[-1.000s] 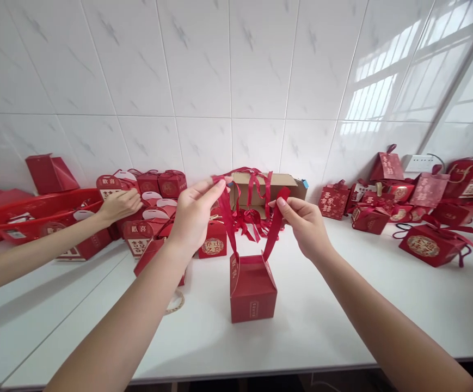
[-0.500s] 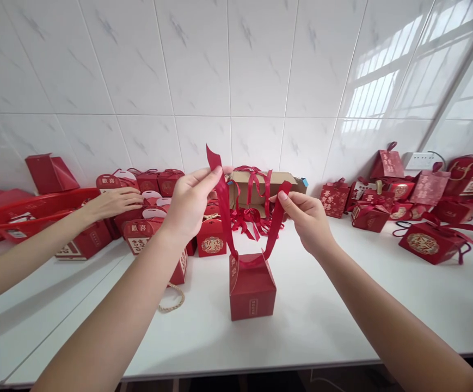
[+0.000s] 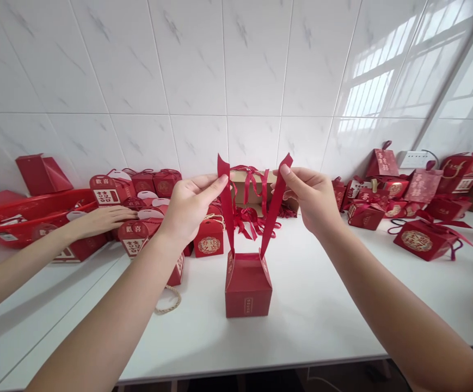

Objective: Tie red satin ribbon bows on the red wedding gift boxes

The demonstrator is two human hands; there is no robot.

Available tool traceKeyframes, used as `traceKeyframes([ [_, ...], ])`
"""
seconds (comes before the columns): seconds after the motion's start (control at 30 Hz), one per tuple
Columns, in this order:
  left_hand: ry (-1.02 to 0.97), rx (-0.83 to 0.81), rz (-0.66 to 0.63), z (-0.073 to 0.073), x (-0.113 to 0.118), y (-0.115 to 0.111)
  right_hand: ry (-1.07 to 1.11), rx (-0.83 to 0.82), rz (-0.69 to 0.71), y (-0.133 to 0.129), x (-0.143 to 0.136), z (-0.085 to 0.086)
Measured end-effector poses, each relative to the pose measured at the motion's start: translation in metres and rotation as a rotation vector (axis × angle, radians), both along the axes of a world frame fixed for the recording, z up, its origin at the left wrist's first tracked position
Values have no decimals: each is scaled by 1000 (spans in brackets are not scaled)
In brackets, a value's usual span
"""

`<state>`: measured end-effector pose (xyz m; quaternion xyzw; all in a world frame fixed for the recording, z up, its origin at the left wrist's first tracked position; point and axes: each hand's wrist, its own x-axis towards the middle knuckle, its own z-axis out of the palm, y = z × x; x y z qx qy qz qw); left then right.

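Note:
A small red gift box [image 3: 248,288] with sloping upper sides stands upright on the white table in front of me. A dark red ribbon [image 3: 272,218] runs up from both sides of its top in a V. My left hand [image 3: 193,204] pinches one end of the ribbon between thumb and fingers, with a short tip sticking up above. My right hand [image 3: 312,196] pinches the other end the same way, at about equal height. Both ribbon lengths look taut, and the box rests on the table.
Behind the box lies a cardboard carton [image 3: 242,193] with loose red ribbons [image 3: 250,223]. Red boxes crowd the left, beside a red basin [image 3: 36,209] and another person's hand [image 3: 101,220]. More red boxes [image 3: 419,239] stand at right. A rope handle [image 3: 171,305] lies near my left forearm.
My right hand has risen with its ribbon end, and my left has shifted slightly lower, so the ends are now level. The ribbon has straightened. The other person's hand has moved slightly lower.

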<state>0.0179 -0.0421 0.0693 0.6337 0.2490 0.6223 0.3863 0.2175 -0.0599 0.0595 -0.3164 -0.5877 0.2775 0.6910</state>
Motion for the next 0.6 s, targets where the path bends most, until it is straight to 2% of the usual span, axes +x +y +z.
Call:
traceKeyframes([
  [0.27, -41, -38, -72, -4, 4, 0, -16, -4, 17, -2, -2, 0],
  [0.6, -62, -61, -94, -4, 9, -3, 27, -25, 1, 1, -8, -1],
])
